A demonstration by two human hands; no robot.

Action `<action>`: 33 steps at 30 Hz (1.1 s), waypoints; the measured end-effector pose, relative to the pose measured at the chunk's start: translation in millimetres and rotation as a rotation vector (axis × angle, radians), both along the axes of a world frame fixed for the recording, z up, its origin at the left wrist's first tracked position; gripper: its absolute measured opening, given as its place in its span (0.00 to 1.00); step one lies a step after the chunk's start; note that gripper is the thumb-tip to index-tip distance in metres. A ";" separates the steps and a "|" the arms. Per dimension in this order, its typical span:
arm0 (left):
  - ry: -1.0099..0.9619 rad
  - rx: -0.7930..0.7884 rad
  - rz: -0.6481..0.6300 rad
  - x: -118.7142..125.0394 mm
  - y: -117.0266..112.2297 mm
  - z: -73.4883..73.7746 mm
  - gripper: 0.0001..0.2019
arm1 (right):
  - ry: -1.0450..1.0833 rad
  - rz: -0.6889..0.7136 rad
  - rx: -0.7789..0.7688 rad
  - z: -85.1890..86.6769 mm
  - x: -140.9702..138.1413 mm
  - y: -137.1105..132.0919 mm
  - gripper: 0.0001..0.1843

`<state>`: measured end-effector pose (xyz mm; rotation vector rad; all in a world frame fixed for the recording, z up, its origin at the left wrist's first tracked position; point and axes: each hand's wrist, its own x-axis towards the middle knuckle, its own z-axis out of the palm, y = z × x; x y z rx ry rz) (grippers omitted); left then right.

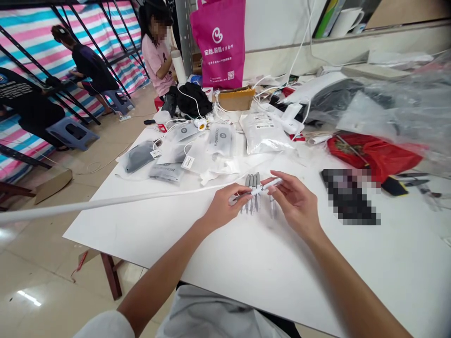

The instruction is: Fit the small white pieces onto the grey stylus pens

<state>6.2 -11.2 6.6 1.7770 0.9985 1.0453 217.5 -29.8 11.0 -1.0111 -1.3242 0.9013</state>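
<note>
My left hand (225,206) and my right hand (294,199) meet over the white table (246,263). Together they pinch a thin grey and white pen-like stick (259,189), the left at its grey end, the right at its white end. Under it lie several similar grey sticks (252,202) side by side on the table, one more a little to the right. Both hands have curled fingers.
Several clear bags with grey items (197,150) lie behind the sticks. A long white tube (105,203) runs off to the left. A red bag (373,155), a pink bag (220,42), cables and plastic wrap crowd the far side. People sit at the left.
</note>
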 end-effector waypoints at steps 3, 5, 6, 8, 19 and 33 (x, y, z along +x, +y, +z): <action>0.000 -0.018 0.002 0.3 -0.6 0.1 0.09 | 0.003 0.001 0.002 -0.3 -0.8 0.1 0.22; -0.001 -0.026 0.001 0.8 -0.8 0.7 0.09 | 0.004 -0.001 0.014 -0.7 -1.0 0.2 0.22; -0.001 -0.031 0.001 1.1 -0.9 1.1 0.09 | 0.004 -0.002 0.022 -0.7 -1.1 0.3 0.21; -0.002 -0.039 0.003 1.6 -1.2 1.9 0.08 | 0.005 -0.011 0.039 -0.4 -1.5 0.2 0.20; 0.011 -0.064 0.003 1.5 -2.5 0.2 0.09 | -0.030 -0.023 0.057 3.3 -3.6 -2.1 0.13; 0.002 -0.035 0.066 2.7 -0.6 -6.6 0.10 | -0.107 0.035 -0.026 2.8 -2.3 -6.3 0.25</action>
